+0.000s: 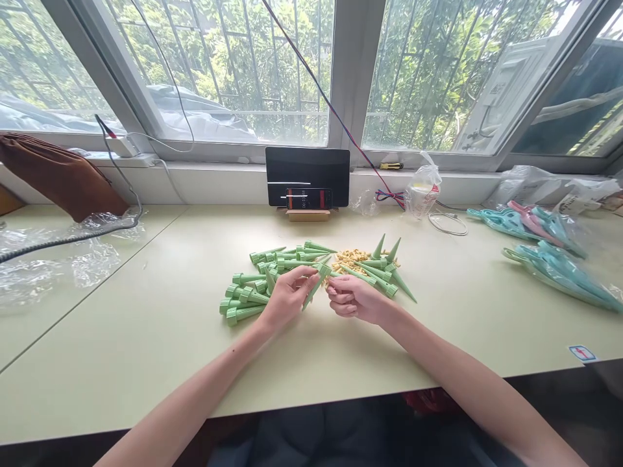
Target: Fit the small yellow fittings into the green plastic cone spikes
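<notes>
Where my arms reach over a pale green table (146, 324), a heap of green spikes (246, 295) lies beyond my hands, beside a mound of yellow pieces (353, 257). My left hand (287, 299) pinches one tilted spike (312, 290) above the table's middle; my right hand (354, 300) presses its fingertips together at the spike's wide end.

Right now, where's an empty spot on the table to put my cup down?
Bare table lies between the plastic wrap and the left spike pile. Another free patch sits between the right spike pile and the teal bundles. The middle is crowded: left hand and right hand meet on a green spike, with yellow bits behind.
</notes>
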The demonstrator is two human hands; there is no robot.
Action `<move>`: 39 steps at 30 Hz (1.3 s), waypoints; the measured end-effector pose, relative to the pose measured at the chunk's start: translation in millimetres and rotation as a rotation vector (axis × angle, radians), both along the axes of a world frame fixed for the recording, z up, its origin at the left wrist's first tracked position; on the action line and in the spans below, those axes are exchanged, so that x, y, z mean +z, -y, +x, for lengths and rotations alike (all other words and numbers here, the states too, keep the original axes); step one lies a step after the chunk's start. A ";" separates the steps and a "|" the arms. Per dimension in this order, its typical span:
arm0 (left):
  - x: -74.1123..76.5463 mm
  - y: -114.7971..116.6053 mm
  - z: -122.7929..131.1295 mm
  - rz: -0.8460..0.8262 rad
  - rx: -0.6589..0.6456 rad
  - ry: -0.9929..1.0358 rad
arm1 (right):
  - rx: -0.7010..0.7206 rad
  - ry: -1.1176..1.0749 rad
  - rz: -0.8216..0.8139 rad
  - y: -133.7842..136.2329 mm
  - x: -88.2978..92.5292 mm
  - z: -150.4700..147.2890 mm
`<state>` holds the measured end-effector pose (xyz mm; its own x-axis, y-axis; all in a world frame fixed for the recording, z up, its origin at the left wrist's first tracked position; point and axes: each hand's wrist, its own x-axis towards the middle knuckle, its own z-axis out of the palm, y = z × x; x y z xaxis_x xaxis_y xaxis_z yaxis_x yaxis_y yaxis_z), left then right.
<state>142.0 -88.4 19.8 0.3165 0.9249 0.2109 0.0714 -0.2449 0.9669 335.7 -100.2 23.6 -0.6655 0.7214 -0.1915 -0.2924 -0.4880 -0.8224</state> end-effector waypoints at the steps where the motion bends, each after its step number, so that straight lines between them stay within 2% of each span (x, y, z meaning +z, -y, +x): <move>1: -0.3 -0.3 0.0 0.004 0.002 -0.001 | 0.000 -0.001 -0.002 0.2 0.3 0.0; 14: -1.3 -1.4 0.4 0.000 0.016 0.014 | -0.001 -0.021 0.023 1.1 0.5 0.3; 21: -2.9 -2.3 1.7 0.040 0.051 -0.028 | -0.088 0.063 0.135 2.2 1.1 -4.2; 29: -1.5 -0.9 3.1 0.042 0.026 -0.064 | -0.153 0.129 0.161 0.1 -2.1 -6.1; 39: -1.8 -2.6 1.4 -0.101 -0.081 0.072 | -0.171 0.154 0.157 -1.5 -1.9 -6.9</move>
<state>143.5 -85.7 18.0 0.3783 0.9145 0.1434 -0.0155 -0.1486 0.9888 328.8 -98.7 21.7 -0.5031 0.8497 -0.1578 -0.2248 -0.3050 -0.9254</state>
